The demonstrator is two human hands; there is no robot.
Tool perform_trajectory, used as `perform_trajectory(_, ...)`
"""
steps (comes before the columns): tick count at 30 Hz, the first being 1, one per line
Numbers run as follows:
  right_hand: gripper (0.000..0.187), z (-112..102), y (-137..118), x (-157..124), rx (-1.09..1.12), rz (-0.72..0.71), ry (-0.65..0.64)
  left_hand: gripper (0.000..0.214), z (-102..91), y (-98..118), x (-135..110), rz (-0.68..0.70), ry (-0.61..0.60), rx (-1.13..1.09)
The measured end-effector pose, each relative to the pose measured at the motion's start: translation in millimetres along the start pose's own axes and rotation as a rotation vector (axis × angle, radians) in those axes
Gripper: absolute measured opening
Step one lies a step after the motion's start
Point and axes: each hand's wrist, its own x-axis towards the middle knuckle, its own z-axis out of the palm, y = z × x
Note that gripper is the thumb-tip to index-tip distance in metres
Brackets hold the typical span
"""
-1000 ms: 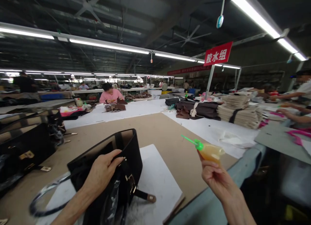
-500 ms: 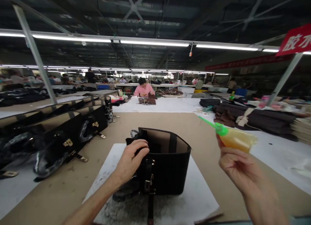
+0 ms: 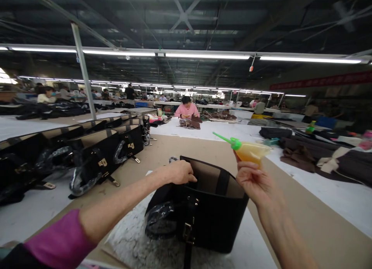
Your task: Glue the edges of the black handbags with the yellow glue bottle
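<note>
An open-topped black handbag (image 3: 216,218) with a beige lining stands upright in front of me on a smudged white sheet (image 3: 130,234). A buckled strap runs down its near side, and a plastic-wrapped handle (image 3: 159,215) hangs at its left. My left hand (image 3: 180,172) is closed over the bag's left upper edge, its fingertips dipping inside the opening. Above the bag's right rim, my right hand (image 3: 254,180) grips a soft squeeze bottle (image 3: 250,152) of yellowish liquid. The bottle's green nozzle (image 3: 225,138) points left, apart from the bag.
Rows of similar black bags (image 3: 93,153) line the table's left side. Dark folded fabric (image 3: 308,156) lies at the right, beside a small green bottle (image 3: 310,127). Across the table sits a person in pink (image 3: 187,108) with brown pieces. A metal post (image 3: 84,73) rises at the left.
My view has turned left. My right hand has brought the squeeze bottle closer to the bag, over its right side. My left hand's fingers have moved over the rim into the opening.
</note>
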Motion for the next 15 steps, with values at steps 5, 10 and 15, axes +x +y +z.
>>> perform_trajectory(5, 0.029, -6.6, 2.5, -0.2, 0.056, 0.0, 0.026, 0.049, 3.4, -8.0, 1.4, -0.295, 0.055, 0.072)
perform_trajectory(10, 0.027, -9.0, 1.2, -0.9, 0.047, -0.009, 0.024, 0.045, 22.4, -9.5, 5.7, -0.488, 0.198, 0.206)
perform_trajectory(15, 0.029, -15.1, -5.2, -1.9, -0.037, 0.009, -0.064, 0.039, 44.0, -13.5, 12.3, -0.442, 0.453, 0.343)
